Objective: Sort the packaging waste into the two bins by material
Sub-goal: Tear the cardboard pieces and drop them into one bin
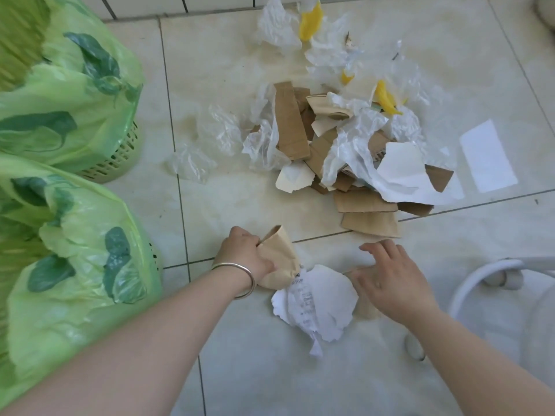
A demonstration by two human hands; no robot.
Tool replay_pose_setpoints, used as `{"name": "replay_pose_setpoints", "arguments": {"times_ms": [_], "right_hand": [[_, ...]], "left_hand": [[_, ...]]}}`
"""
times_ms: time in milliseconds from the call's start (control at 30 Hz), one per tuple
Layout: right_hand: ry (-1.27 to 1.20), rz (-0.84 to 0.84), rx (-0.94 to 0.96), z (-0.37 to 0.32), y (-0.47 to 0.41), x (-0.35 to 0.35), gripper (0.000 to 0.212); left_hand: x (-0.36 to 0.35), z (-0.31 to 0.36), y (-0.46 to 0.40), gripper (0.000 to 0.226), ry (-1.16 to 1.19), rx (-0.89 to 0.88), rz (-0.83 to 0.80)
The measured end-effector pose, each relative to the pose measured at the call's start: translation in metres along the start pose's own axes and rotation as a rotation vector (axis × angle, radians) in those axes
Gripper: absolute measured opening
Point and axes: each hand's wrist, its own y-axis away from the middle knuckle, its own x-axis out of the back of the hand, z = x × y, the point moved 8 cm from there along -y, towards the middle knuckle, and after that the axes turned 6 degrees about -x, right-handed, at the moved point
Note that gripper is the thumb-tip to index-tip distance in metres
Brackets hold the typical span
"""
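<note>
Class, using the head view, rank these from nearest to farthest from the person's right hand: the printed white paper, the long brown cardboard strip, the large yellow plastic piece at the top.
From the right hand:
1. Printed white paper, just left of the hand.
2. Long brown cardboard strip, mid-pile, up and left.
3. Yellow plastic piece, top of the pile near the wall.

Floor (390, 370): pale tiles with dark lines.
Left side: two green bins, far bin (120, 157), near bin (154, 265).
Upper middle: big pile (345, 139) of brown card, white paper, clear plastic.
Lower middle: crumpled white paper (315, 301).
Right: flat white sheet (488, 156).
</note>
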Motion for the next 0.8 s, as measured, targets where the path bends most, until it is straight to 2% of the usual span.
{"name": "replay_pose_setpoints", "arguments": {"times_ms": [167, 233, 333, 433, 567, 600, 733, 800], "right_hand": [[0.244, -0.158, 0.023, 0.016, 0.016, -0.028, 0.085], [0.318, -0.162, -0.001, 0.016, 0.015, -0.034, 0.089], [0.315, -0.177, -0.069, 0.013, 0.007, -0.036, 0.076], [0.249, -0.232, -0.166, 0.014, 0.001, -0.037, 0.048], [-0.031, -0.207, -0.383, 0.029, -0.006, -0.024, 0.01], [-0.085, -0.195, -0.426, 0.033, -0.008, -0.02, 0.008], [-0.335, -0.167, -0.556, 0.045, -0.014, -0.012, 0.02], [-0.438, -0.109, -0.588, 0.05, -0.015, -0.007, 0.019]], "left_hand": [[-0.01, 0.009, 0.008, 0.048, -0.083, -0.018, 0.108], [-0.014, 0.012, 0.01, 0.047, -0.066, 0.007, 0.114], [-0.017, 0.016, 0.009, 0.048, -0.07, 0.026, 0.093], [-0.018, 0.016, 0.007, 0.04, -0.045, 0.052, 0.057], [-0.014, 0.006, 0.005, 0.035, 0.054, 0.082, 0.04], [-0.01, 0.003, 0.005, 0.034, 0.076, 0.09, 0.06], [0.004, -0.011, 0.002, 0.038, 0.157, 0.142, 0.188], [0.013, -0.017, 0.003, 0.044, 0.284, 0.182, 0.29]]}}
